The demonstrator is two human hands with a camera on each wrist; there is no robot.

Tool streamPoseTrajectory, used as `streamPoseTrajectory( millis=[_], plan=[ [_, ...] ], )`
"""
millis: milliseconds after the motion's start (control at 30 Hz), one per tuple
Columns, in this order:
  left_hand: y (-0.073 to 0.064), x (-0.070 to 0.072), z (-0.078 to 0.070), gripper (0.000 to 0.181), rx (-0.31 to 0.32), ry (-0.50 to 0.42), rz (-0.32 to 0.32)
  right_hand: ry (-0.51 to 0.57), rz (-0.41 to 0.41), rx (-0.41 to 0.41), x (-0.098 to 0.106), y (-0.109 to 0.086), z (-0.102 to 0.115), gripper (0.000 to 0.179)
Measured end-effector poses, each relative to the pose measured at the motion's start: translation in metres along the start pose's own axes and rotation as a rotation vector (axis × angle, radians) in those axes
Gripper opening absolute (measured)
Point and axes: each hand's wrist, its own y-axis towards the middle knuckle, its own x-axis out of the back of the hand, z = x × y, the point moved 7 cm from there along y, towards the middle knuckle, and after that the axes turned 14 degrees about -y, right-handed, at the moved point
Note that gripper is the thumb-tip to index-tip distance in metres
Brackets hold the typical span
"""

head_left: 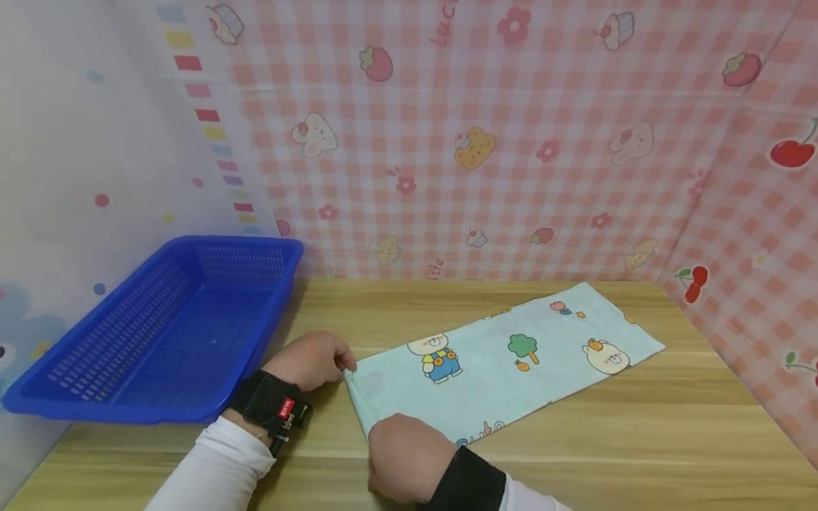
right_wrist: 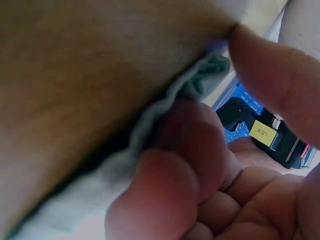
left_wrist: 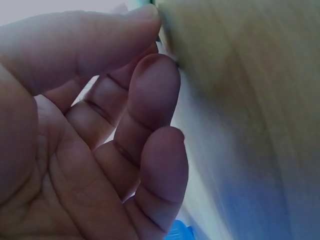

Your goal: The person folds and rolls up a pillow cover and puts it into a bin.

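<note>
A white sleeve point(head_left: 214, 465) leads to a left hand point(head_left: 312, 360) pinching the far left corner of a printed cloth point(head_left: 488, 380) on the counter point(head_left: 588, 440), the right hand point(head_left: 412, 458) gripping its near one with curled fingers point(right_wrist: 162, 187), the long axis running rightward, away from both.

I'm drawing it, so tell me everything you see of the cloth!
The cloth is pale blue-green, thin-looking fabric printed with cartoon animals and a green tree. It looks folded into a long strip, lying slanted on the wooden table, creased at its left end. The left hand pinches its far left corner; the right hand grips the near one.
</note>
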Motion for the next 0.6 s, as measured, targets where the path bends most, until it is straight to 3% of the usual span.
streamPoseTrajectory(
  millis=[233,433,600],
  plan=[
    [0.002,0.0003,0.0005,0.021,0.016,0.008,-0.013,-0.013,0.023,-0.02,-0.0007,0.0015,-0.0018,0.017],
    [0.0022,-0.0004,0.0003,0.014,-0.045,0.033,-0.019,-0.014,0.013,-0.017,-0.0024,0.0029,-0.0015,0.007],
    [0.0008,-0.0045,-0.0002,0.012,-0.074,0.054,-0.006,0.03,0.0,0.032,-0.0039,0.0026,-0.0015,0.018]
  ],
)
